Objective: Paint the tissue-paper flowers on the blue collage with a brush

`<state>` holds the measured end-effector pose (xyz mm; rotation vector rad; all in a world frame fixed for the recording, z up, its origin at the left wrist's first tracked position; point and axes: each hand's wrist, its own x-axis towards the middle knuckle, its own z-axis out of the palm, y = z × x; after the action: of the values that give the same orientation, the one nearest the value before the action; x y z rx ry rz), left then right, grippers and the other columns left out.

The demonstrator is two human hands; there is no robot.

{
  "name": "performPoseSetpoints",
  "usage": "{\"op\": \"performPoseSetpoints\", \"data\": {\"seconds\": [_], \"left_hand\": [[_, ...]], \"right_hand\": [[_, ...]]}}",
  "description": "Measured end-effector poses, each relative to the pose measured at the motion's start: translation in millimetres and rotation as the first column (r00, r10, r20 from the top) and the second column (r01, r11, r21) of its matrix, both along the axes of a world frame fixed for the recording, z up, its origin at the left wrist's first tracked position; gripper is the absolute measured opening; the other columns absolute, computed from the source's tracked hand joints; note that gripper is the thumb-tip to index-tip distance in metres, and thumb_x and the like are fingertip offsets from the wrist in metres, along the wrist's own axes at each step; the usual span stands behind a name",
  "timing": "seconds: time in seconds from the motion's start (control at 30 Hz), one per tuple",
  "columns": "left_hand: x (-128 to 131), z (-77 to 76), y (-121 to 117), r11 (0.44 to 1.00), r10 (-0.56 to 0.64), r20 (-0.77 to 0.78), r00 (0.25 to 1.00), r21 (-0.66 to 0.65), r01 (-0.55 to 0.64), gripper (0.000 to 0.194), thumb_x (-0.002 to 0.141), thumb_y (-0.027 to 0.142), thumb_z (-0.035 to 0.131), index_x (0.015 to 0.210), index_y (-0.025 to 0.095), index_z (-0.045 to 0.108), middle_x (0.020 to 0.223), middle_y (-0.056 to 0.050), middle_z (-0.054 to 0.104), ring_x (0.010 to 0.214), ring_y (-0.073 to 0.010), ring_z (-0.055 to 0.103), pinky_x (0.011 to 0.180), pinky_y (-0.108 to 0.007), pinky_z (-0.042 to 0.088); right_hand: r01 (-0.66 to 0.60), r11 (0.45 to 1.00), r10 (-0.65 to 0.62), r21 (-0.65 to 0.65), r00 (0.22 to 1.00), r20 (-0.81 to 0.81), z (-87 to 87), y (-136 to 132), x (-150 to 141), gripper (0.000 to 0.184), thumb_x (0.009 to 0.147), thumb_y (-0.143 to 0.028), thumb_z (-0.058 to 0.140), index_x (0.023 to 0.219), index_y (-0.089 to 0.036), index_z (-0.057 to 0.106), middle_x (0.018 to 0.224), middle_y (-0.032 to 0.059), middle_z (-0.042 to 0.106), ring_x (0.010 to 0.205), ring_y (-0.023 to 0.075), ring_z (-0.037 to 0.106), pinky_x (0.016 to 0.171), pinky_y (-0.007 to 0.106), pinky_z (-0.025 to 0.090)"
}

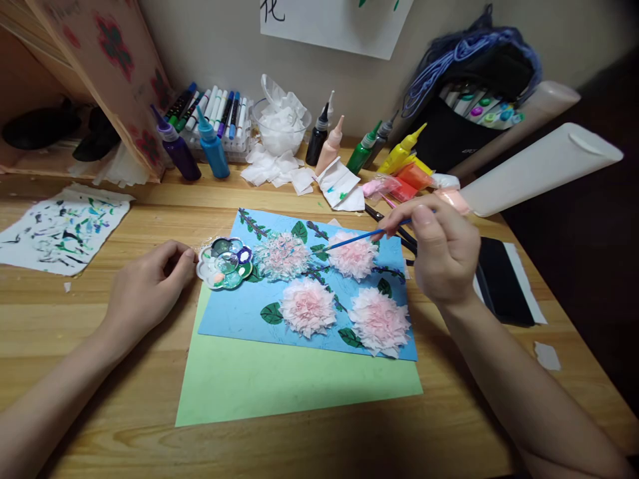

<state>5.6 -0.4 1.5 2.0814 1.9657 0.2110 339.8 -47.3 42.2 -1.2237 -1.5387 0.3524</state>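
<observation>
My right hand (442, 256) pinches a thin blue paintbrush (357, 239), its tip over the blue sheet (239, 309) between two upper pink tissue flowers (352, 255). Several pink paper flowers with green leaves sit on that sheet, which lies on a green sheet (279, 386). My left hand (150, 286) rests on the wooden table, fingers curled loosely, fingertips touching the rim of a flower-shaped paint palette (225, 263); nothing shows inside the hand.
Paint bottles (213, 150) in several colours, a tray of markers (219, 113), a bowl of tissue (280, 123) and crumpled tissues line the wall. A paint-smeared paper (62, 229) lies left. A white lamp arm (539, 166) and black notebook (502, 283) are at right.
</observation>
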Motion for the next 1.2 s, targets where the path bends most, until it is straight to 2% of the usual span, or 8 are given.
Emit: {"op": "performPoseSetpoints", "data": {"seconds": [0.1, 0.27, 0.43, 0.6, 0.8, 0.93, 1.1, 1.2], "left_hand": [[0.8, 0.8, 0.2, 1.0, 0.005, -0.005, 1.0, -0.01, -0.005, 0.028, 0.089, 0.043, 0.037, 0.088, 0.024, 0.057, 0.078, 0.001, 0.06, 0.067, -0.0145, 0.05, 0.056, -0.023, 0.029], [2.3, 2.5, 0.2, 1.0, 0.017, -0.019, 1.0, -0.026, -0.017, 0.028, 0.089, 0.043, 0.037, 0.09, 0.024, 0.057, 0.079, 0.001, 0.06, 0.067, -0.0144, 0.05, 0.056, -0.023, 0.028], [1.3, 2.8, 0.5, 1.0, 0.018, -0.019, 1.0, -0.023, -0.019, 0.029, 0.089, 0.044, 0.036, 0.09, 0.023, 0.057, 0.078, 0.001, 0.06, 0.067, -0.0147, 0.05, 0.056, -0.023, 0.028], [1.3, 1.3, 0.6, 1.0, 0.011, -0.02, 1.0, -0.011, -0.011, 0.028, 0.089, 0.043, 0.037, 0.089, 0.024, 0.057, 0.077, 0.001, 0.06, 0.067, -0.0146, 0.05, 0.057, -0.023, 0.029], [1.9, 1.5, 0.9, 1.0, 0.02, -0.029, 0.999, -0.008, -0.02, 0.03, 0.089, 0.044, 0.036, 0.089, 0.024, 0.057, 0.078, 0.001, 0.06, 0.068, -0.0157, 0.051, 0.056, -0.023, 0.029], [1.7, 1.5, 1.2, 1.0, 0.018, -0.027, 0.999, -0.011, -0.019, 0.028, 0.089, 0.044, 0.036, 0.088, 0.025, 0.057, 0.078, 0.001, 0.061, 0.067, -0.0153, 0.051, 0.056, -0.023, 0.029], [0.7, 0.2, 1.1, 1.0, 0.019, -0.016, 1.0, -0.01, -0.019, 0.029, 0.089, 0.044, 0.036, 0.088, 0.025, 0.057, 0.076, 0.002, 0.06, 0.066, -0.0153, 0.051, 0.056, -0.023, 0.029], [0.7, 0.3, 0.6, 1.0, 0.009, -0.003, 1.0, -0.006, -0.009, 0.029, 0.089, 0.044, 0.036, 0.087, 0.025, 0.057, 0.076, 0.001, 0.06, 0.067, -0.0154, 0.052, 0.056, -0.023, 0.029]], "right_hand": [[0.003, 1.0, -0.003, -0.015, 0.999, 0.039, 0.4, -0.5, 1.1, 0.029, 0.092, -0.033, 0.041, 0.078, -0.023, 0.063, 0.07, -0.0006, 0.061, 0.064, 0.0122, 0.059, 0.06, 0.03, 0.046], [0.034, 0.999, -0.034, 0.021, 0.999, -0.007, 2.4, -1.3, 2.1, 0.027, 0.092, -0.031, 0.042, 0.077, -0.024, 0.062, 0.071, 0.0011, 0.061, 0.065, 0.014, 0.058, 0.058, 0.032, 0.046], [-0.023, 1.0, 0.025, -0.013, 0.993, 0.112, 0.2, -2.2, 1.8, 0.029, 0.093, -0.032, 0.039, 0.079, -0.024, 0.063, 0.073, 0.0, 0.061, 0.066, 0.0119, 0.058, 0.061, 0.031, 0.045], [0.03, 0.998, -0.034, 0.05, 0.996, 0.081, 3.1, -2.5, 2.0, 0.028, 0.093, -0.028, 0.04, 0.077, -0.022, 0.063, 0.068, -0.0002, 0.061, 0.065, 0.012, 0.058, 0.059, 0.03, 0.045], [-0.026, 0.999, 0.021, 0.022, 0.985, 0.168, 3.1, -3.6, 2.5, 0.029, 0.093, -0.031, 0.039, 0.078, -0.025, 0.063, 0.072, 0.0005, 0.062, 0.067, 0.0129, 0.059, 0.062, 0.032, 0.045], [0.043, 0.996, -0.049, 0.072, 0.995, 0.087, 4.6, -5.7, 1.1, 0.027, 0.093, -0.028, 0.04, 0.077, -0.024, 0.062, 0.07, -0.0001, 0.062, 0.065, 0.0128, 0.058, 0.061, 0.031, 0.045], [-0.035, 0.999, 0.029, 0.038, 0.986, 0.162, 4.0, -5.8, 0.0, 0.027, 0.093, -0.028, 0.039, 0.078, -0.024, 0.061, 0.071, -0.0005, 0.063, 0.068, 0.0126, 0.059, 0.065, 0.031, 0.045], [-0.011, 0.999, 0.005, 0.045, 0.991, 0.136, 4.5, -6.0, 0.4, 0.027, 0.093, -0.028, 0.04, 0.077, -0.024, 0.062, 0.07, -0.0004, 0.062, 0.066, 0.0127, 0.058, 0.062, 0.032, 0.045]]}}
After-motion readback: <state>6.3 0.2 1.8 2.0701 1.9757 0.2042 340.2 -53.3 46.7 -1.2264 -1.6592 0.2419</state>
